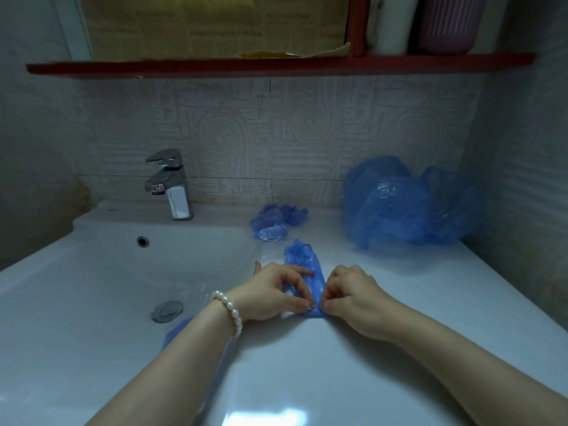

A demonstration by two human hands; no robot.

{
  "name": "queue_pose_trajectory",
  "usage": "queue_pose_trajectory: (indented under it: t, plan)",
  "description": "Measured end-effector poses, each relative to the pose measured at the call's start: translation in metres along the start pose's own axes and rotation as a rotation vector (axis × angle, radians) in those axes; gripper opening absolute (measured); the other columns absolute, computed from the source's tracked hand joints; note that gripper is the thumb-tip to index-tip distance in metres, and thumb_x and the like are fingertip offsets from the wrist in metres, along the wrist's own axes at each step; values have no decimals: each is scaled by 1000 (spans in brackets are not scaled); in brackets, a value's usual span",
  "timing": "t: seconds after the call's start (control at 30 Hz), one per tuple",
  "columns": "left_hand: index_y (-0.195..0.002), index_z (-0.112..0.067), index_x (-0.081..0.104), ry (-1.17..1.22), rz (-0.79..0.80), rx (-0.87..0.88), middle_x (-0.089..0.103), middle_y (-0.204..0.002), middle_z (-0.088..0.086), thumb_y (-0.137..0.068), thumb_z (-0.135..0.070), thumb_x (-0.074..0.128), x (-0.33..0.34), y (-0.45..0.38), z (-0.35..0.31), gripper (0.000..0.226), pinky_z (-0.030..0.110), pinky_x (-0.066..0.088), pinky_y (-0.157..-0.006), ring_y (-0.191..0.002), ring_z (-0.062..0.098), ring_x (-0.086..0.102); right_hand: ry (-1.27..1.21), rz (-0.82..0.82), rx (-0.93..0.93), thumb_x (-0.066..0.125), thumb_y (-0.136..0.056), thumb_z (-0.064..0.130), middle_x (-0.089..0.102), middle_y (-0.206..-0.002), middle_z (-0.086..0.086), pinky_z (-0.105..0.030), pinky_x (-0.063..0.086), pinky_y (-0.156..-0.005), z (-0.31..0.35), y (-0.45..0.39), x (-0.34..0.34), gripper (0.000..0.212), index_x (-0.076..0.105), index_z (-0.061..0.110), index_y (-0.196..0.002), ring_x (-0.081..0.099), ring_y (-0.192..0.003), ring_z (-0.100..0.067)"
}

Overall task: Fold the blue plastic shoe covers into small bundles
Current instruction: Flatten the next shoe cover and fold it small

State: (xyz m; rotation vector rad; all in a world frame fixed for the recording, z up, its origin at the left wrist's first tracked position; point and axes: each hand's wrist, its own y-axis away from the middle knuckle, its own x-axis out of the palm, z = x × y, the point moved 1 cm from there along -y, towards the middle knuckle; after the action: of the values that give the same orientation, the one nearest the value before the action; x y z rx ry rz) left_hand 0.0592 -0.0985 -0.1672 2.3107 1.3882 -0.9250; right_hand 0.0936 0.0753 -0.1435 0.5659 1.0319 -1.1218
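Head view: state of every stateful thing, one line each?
Flattened blue plastic shoe cover: on the counter, near end pinched by both hands.
Left hand: pinching the cover.
Right hand: pinching the cover.
Small blue bundles: piled behind it.
Loose blue covers: unfolded heap at the wall.
Chrome tap: no water running.
Sink drain plug: cannot tell.

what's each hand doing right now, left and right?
Left hand: pinching the near end of the blue shoe cover on the counter.
Right hand: pinching the same near end from the other side.
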Motion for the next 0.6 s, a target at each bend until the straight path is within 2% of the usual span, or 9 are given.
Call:
queue_pose_trajectory:
  t: [0.03, 0.1, 0.2, 0.27, 0.3, 0.4, 0.43, 0.53, 0.6]
  plan:
    - [-57, -45, 67, 15, 9, -7, 54, -120, -24, -49, -57, 67, -1, 1, -1, 14, 44, 14, -115, -121, -6, 44, -49, 18, 96, 55, -87, 20, 50, -89, 4, -28, 34, -84, 1, 0, -1, 15, 65, 10, -83, 44, -95, -18]
    - [-57, -44, 69, 25, 21, -33, 53, -121, -27, -43, -63, 68, -1, 2, -3, 24, 43, 12, -116, -122, -8, 43, -104, 49, 210, 55, -86, 22, 56, -93, -1, -31, 36, -85, 1, -2, 1, 17, 67, 9, -87, 47, -93, -20]
    - [-58, -42, 70, -2, -10, -30, 54, -117, -29, -42, -62, 72, 1, 0, -1, 26, 42, 14, -115, -120, -9, 43, -206, 42, 250, 61, -81, 23, 61, -78, 0, -34, 41, -83, -4, -6, 5, 13, 65, 19, -70, 56, -91, -26]
    - [-58, -41, 71, -2, -14, -18, 55, -116, -29, -50, -56, 74, 0, 0, 0, 18, 42, 16, -115, -118, -7, 46, -265, -21, 179, 69, -77, 27, 59, -73, 5, -32, 44, -78, -9, -5, 2, 11, 63, 25, -67, 59, -83, -21]
    - [-59, -39, 71, 3, -5, -20, 56, -117, -28, -55, -52, 76, -1, 0, -1, 14, 42, 17, -114, -117, -7, 47, -252, -42, 96, 74, -73, 30, 56, -77, 7, -27, 44, -75, -10, -1, -3, 12, 63, 30, -71, 56, -78, -15]
    - [-67, -27, 74, 36, 14, -44, 56, -121, -21, -71, -29, 79, -3, 2, -3, 6, 38, 21, -114, -118, -5, 47, -108, -22, -121, 83, -65, 34, 51, -85, 11, -16, 42, -70, -12, 7, -12, 21, 67, 35, -80, 51, -77, -5]
    - [-67, -28, 74, 39, 17, -46, 56, -122, -22, -72, -28, 78, -3, 2, -4, 6, 38, 21, -114, -118, -6, 46, -46, -22, -149, 82, -67, 34, 51, -84, 11, -17, 42, -71, -11, 7, -12, 19, 71, 32, -82, 51, -79, -4]
    - [-60, -39, 69, 6, 15, -30, 55, -120, -27, -60, -45, 74, -1, 4, -6, 8, 42, 16, -115, -119, -9, 45, 50, -71, -168, 72, -80, 31, 47, -82, 13, -20, 38, -78, -7, 1, -3, 10, 73, 24, -86, 46, -87, -8]
    - [-64, -35, 68, 71, -1, -31, 58, -121, -20, -59, -42, 79, -1, 4, -6, 14, 41, 25, -113, -117, -4, 50, 54, -80, -101, 65, -85, 31, 44, -84, 15, -25, 33, -86, -4, -2, 2, 9, 68, 26, -78, 40, -93, -9]
